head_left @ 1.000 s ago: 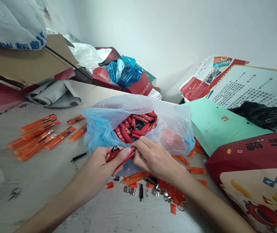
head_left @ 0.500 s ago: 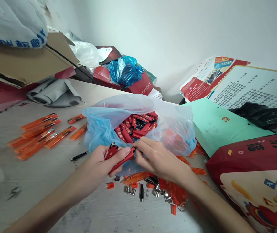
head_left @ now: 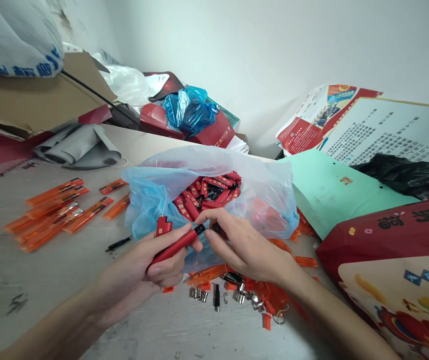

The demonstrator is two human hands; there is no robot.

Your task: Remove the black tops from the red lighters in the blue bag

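Observation:
My left hand (head_left: 165, 260) is closed round two red lighters. The longer red lighter (head_left: 176, 247) lies across the fingers under the thumb, its black end towards my right hand. A second red lighter (head_left: 163, 226) stands upright behind the thumb, with a small metal tip on top. My right hand (head_left: 240, 242) is curled beside that black end, index finger and thumb a little apart. Between its fingers shows a small dark piece (head_left: 219, 230), too hidden to name. Just beyond the hands, a bluish plastic bag (head_left: 150, 185) lies open with many red lighters (head_left: 218, 192) inside.
Orange transparent strips (head_left: 45, 220) and a black pen-like stick (head_left: 118, 243) lie on the left. Metal caps (head_left: 199, 293), orange scraps (head_left: 270, 295) and a black stick (head_left: 217, 297) are scattered in front. A red printed bag (head_left: 394, 260) and green sheet (head_left: 342, 185) flank the right.
My right hand has come away from the end of the longer lighter, uncovering its black tip. My left hand has turned, and the second lighter now stands more upright.

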